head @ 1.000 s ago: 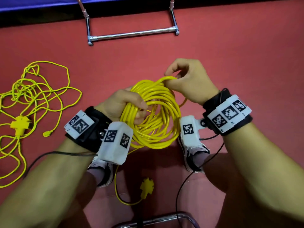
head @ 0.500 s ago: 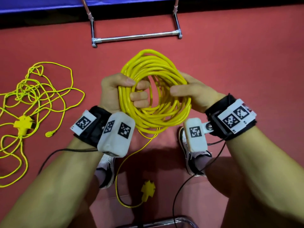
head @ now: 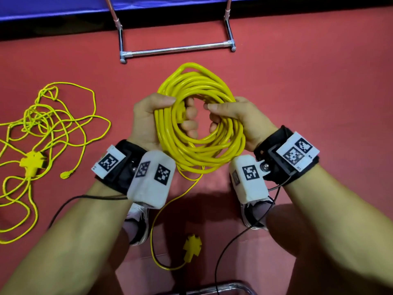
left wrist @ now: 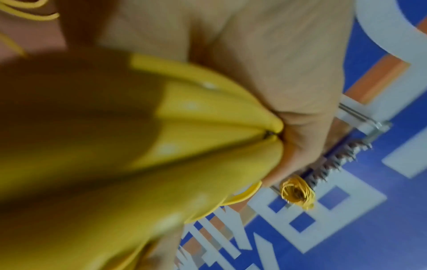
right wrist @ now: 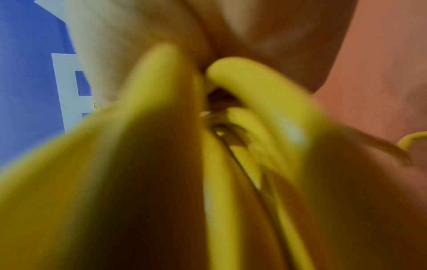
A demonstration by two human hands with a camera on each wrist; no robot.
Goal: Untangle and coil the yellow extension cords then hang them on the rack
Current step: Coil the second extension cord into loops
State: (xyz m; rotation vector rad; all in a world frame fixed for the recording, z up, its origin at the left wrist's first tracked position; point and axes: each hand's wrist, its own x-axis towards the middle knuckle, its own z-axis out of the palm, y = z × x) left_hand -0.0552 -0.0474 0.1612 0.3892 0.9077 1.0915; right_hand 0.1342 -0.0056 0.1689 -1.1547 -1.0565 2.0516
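Observation:
I hold a thick yellow coil of extension cord [head: 197, 86] upright in front of me. My left hand [head: 163, 118] grips its left side, fingers curled through the loop. My right hand [head: 225, 116] grips the right side the same way. A loose tail drops from the coil to a yellow socket end [head: 192, 248] on the floor between my shoes. In both wrist views the blurred cord [left wrist: 161, 146] [right wrist: 231, 146] fills the picture under my palm. A second yellow cord [head: 42, 128] lies tangled on the floor at left, with its cross-shaped socket [head: 32, 162].
The chrome rack's foot bar [head: 176, 50] stands on the red floor just beyond the coil. A coiled yellow cord [left wrist: 298, 191] hangs on the rack's rail in the left wrist view. Another chrome tube [head: 223, 288] sits near my feet. Black sensor cables [head: 234, 241] trail from my wrists.
The coil has been raised and turned from lying flat to upright. My right hand moved from the coil's top down to its right side and now grips it.

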